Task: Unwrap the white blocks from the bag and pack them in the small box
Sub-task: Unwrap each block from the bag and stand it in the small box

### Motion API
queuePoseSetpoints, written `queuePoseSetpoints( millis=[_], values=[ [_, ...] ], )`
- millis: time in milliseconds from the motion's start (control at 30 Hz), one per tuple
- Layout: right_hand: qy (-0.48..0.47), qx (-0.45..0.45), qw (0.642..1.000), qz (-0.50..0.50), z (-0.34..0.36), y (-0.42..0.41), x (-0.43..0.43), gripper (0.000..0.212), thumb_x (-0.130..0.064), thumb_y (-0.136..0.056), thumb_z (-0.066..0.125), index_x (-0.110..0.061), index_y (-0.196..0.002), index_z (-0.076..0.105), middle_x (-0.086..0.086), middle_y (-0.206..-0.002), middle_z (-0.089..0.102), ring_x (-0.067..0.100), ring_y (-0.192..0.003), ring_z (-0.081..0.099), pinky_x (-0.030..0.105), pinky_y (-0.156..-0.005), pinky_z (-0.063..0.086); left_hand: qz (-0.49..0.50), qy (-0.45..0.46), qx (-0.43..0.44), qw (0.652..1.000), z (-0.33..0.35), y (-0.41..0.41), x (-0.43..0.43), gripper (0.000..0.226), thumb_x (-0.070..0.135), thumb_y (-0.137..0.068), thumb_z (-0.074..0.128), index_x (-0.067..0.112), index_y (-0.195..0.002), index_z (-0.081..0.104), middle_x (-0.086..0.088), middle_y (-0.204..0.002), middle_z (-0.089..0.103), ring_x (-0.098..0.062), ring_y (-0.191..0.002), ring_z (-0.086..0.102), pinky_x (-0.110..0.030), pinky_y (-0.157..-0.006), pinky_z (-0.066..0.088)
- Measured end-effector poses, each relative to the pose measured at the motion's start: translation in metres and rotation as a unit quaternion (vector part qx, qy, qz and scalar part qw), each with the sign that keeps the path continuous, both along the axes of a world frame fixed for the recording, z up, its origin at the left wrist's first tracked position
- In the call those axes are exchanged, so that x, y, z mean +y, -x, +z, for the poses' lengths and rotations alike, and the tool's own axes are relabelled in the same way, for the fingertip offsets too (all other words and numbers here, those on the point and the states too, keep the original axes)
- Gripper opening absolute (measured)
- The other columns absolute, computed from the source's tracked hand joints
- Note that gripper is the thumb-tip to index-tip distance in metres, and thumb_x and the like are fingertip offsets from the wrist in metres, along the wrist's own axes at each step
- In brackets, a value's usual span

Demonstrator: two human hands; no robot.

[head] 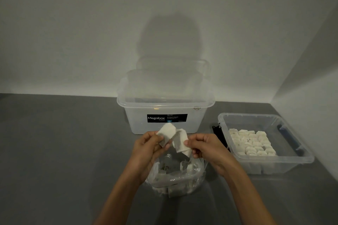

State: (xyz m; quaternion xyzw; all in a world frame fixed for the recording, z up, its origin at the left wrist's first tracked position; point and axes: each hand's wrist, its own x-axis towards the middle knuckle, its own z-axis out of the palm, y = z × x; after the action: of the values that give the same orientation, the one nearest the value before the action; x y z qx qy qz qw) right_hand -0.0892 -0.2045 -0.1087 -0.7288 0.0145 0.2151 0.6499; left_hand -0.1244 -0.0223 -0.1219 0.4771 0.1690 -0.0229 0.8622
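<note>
1. The big box (164,126) stands mid-frame on the table (54,151), a lid (170,78) upright at its back.
2. The small box (296,151) sits to its right, packed blocks (252,142) in its left half.
3. The bag (175,179) lies lower centre, before the big box.
4. Above the bag the left hand (146,150) and right hand (206,148) meet, each holding a block (167,132).

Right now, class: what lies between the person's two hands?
In the head view, two white pieces: the left hand pinches one, the right hand the other, above the clear bag.
</note>
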Motion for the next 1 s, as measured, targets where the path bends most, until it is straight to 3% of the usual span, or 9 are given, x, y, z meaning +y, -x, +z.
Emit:
queuePoseSetpoints(
  millis=[100, 200, 300, 367, 433, 500, 633, 833, 1000],
  values=[
    [-0.040, 0.005, 0.999, -0.030, -0.001, 0.001, -0.001, 0.011, -0.006, -0.084, 0.069, -0.002, -0.094, 0.071, 0.006, -0.070, 0.066, 0.009, -0.056, 0.055, 0.021, -0.058, 0.049, 0.000, 0.039, 0.023, 0.999, 0.000, 0.001, 0.001, 0.004, 0.006, -0.092, 0.054, 0.003, -0.092, 0.056, -0.018, -0.088, 0.071, -0.023, -0.081, 0.071, -0.031, -0.075, 0.059],
    [-0.070, 0.002, 0.997, -0.044, 0.000, 0.002, -0.002, 0.015, -0.006, -0.082, 0.071, -0.001, -0.096, 0.069, 0.002, -0.066, 0.066, 0.008, -0.056, 0.057, 0.021, -0.058, 0.050, 0.006, -0.023, 0.021, 1.000, -0.004, 0.001, -0.005, 0.007, 0.011, -0.087, 0.063, 0.008, -0.087, 0.056, -0.008, -0.070, 0.061, -0.013, -0.062, 0.059, -0.030, -0.073, 0.053],
    [-0.094, 0.000, 0.994, -0.049, 0.002, 0.004, -0.001, 0.017, -0.007, -0.080, 0.072, 0.000, -0.095, 0.068, 0.006, -0.071, 0.067, 0.010, -0.058, 0.059, 0.020, -0.056, 0.051, 0.055, -0.082, -0.001, 0.995, -0.005, 0.003, -0.013, 0.015, 0.005, -0.085, 0.065, 0.009, -0.092, 0.053, -0.011, -0.071, 0.062, -0.013, -0.055, 0.055, -0.027, -0.064, 0.054],
    [-0.097, -0.008, 0.994, -0.055, 0.002, 0.005, 0.001, 0.017, -0.007, -0.080, 0.073, 0.000, -0.095, 0.067, 0.008, -0.072, 0.067, 0.011, -0.059, 0.059, 0.020, -0.054, 0.051, 0.073, -0.125, -0.027, 0.989, -0.003, 0.005, -0.016, 0.015, -0.001, -0.086, 0.063, 0.006, -0.095, 0.053, -0.017, -0.080, 0.066, -0.016, -0.061, 0.063, -0.023, -0.058, 0.056],
    [-0.093, -0.025, 0.993, -0.068, 0.001, 0.006, 0.002, 0.016, -0.006, -0.079, 0.074, 0.000, -0.093, 0.067, 0.009, -0.071, 0.067, 0.011, -0.057, 0.059, 0.019, -0.053, 0.052, 0.063, -0.159, -0.050, 0.984, 0.000, 0.006, -0.018, 0.004, -0.004, -0.088, 0.058, 0.000, -0.089, 0.059, -0.019, -0.088, 0.068, -0.020, -0.074, 0.069, -0.021, -0.060, 0.057],
    [-0.079, -0.052, 0.992, -0.080, -0.001, 0.007, 0.004, 0.014, -0.007, -0.079, 0.074, -0.002, -0.090, 0.067, 0.008, -0.069, 0.066, 0.011, -0.056, 0.059, 0.020, -0.054, 0.052, 0.044, -0.191, -0.059, 0.979, 0.002, 0.007, -0.020, 0.012, -0.004, -0.089, 0.056, -0.002, -0.086, 0.067, -0.015, -0.091, 0.071, -0.018, -0.081, 0.070, -0.020, -0.065, 0.057],
    [-0.028, -0.137, 0.986, -0.094, -0.003, 0.010, 0.010, 0.011, -0.008, -0.077, 0.077, -0.007, -0.083, 0.068, 0.006, -0.070, 0.067, 0.011, -0.061, 0.064, 0.020, -0.058, 0.052, 0.008, -0.290, -0.072, 0.954, 0.005, 0.010, -0.029, 0.013, 0.012, -0.087, 0.063, 0.018, -0.093, 0.073, 0.002, -0.086, 0.075, -0.012, -0.083, 0.071, -0.025, -0.075, 0.058],
    [-0.078, -0.167, 0.982, -0.028, 0.002, 0.014, 0.013, 0.008, -0.004, -0.079, 0.073, -0.009, -0.085, 0.072, 0.004, -0.077, 0.073, 0.014, -0.076, 0.070, 0.020, -0.072, 0.055, -0.049, -0.202, -0.077, 0.975, 0.007, 0.013, -0.033, 0.026, 0.028, -0.081, 0.070, 0.016, -0.104, 0.071, -0.001, -0.097, 0.075, -0.012, -0.095, 0.070, -0.026, -0.083, 0.055],
    [-0.084, -0.138, 0.987, -0.023, 0.001, 0.014, 0.005, 0.012, -0.007, -0.080, 0.073, -0.007, -0.092, 0.072, 0.014, -0.089, 0.073, 0.025, -0.087, 0.070, 0.034, -0.083, 0.058, -0.031, -0.097, -0.056, 0.993, 0.006, 0.010, -0.028, 0.022, 0.014, -0.086, 0.064, 0.001, -0.102, 0.070, -0.015, -0.095, 0.074, -0.025, -0.094, 0.071, -0.026, -0.078, 0.058]
  ],
)
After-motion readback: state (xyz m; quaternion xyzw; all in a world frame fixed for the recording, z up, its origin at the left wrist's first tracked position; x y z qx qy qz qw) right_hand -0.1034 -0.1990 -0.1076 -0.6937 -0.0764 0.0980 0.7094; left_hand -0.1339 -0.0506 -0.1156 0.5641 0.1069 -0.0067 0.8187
